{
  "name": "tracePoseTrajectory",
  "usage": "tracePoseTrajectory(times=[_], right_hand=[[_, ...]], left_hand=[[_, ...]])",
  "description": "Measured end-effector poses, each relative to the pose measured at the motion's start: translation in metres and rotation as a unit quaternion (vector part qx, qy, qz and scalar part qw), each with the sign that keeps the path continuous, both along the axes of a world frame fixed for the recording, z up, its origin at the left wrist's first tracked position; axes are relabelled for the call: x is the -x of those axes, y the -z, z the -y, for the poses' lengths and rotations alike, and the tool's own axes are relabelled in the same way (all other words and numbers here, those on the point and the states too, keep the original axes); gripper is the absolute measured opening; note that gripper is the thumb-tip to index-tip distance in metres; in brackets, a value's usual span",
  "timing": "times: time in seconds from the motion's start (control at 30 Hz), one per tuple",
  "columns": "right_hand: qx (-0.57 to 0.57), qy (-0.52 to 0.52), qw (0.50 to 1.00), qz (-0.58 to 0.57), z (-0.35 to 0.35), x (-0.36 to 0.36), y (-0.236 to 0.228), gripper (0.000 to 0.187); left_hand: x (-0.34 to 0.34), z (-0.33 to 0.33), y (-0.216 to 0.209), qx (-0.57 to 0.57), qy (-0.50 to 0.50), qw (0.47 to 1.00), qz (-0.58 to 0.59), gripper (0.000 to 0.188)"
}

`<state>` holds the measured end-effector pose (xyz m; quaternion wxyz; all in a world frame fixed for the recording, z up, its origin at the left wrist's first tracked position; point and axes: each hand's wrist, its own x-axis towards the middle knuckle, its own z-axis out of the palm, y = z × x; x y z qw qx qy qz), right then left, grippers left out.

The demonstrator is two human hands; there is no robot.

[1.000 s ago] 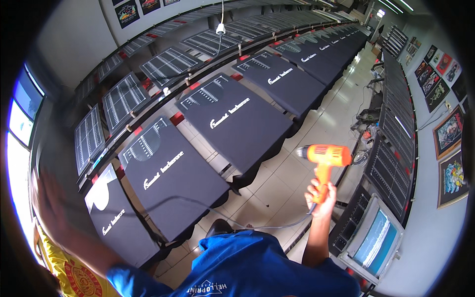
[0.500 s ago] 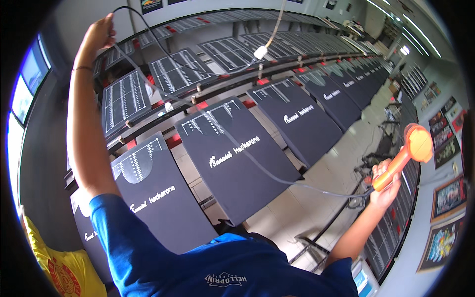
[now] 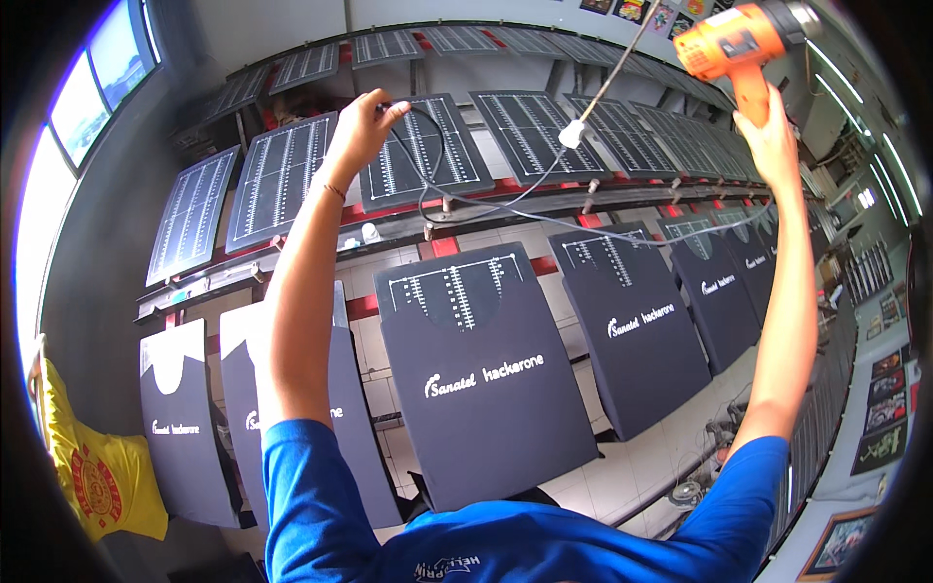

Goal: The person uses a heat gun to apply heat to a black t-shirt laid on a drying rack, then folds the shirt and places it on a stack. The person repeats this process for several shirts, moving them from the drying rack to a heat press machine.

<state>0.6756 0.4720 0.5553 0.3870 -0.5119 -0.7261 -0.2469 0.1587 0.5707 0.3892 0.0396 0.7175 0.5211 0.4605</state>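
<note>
My right hand [image 3: 773, 146], raised at the upper right, is wrapped round the handle of an orange heat gun [image 3: 729, 47]. Its dark nozzle points to the right. My left hand [image 3: 362, 138] is up over the far row of boards, pinching a dark power cable [image 3: 439, 160] that hangs in a loop. The cable runs across to the right below the gun. Between my hands, a white plug connector [image 3: 571, 134] hangs from a cord. Below my arms, a dark T-shirt [image 3: 491, 418] with white chest print lies stretched over a printing board.
More dark shirts [image 3: 637, 360] on boards stand in a row on both sides. Bare gridded boards [image 3: 539, 136] line the rail [image 3: 330, 248] behind. A yellow shirt [image 3: 102, 476] hangs at lower left near the window. Tangled cables [image 3: 695, 476] lie on the floor at right.
The heat gun has swung up, its nozzle now pointing right. My left hand has come down and to the right with the cable. The view has shifted, and the yellow shirt shows more fully.
</note>
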Motion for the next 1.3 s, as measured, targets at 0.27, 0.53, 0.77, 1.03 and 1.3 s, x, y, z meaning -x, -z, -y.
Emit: tracePoseTrajectory(times=[0.27, 0.53, 0.77, 1.03, 1.3], right_hand=[[0.042, -0.112, 0.990, 0.075, -0.183, 0.037, 0.045, 0.065], [0.303, -0.172, 0.937, 0.017, -0.256, 0.122, 0.242, 0.057], [0.385, -0.320, 0.863, 0.071, -0.253, 0.180, 0.374, 0.055], [0.415, -0.309, 0.842, 0.151, -0.267, 0.192, 0.428, 0.055], [0.460, -0.284, 0.835, 0.100, -0.272, 0.197, 0.440, 0.052]], left_hand=[[0.046, -0.044, 0.090, -0.002, -0.058, 0.998, 0.005, 0.043], [0.164, -0.022, 0.235, 0.232, -0.183, 0.955, -0.037, 0.048], [0.230, -0.014, 0.328, 0.287, -0.273, 0.918, 0.037, 0.034], [0.204, -0.031, 0.346, 0.196, -0.318, 0.927, -0.026, 0.025], [0.120, -0.081, 0.301, 0.108, -0.207, 0.964, -0.127, 0.015]])
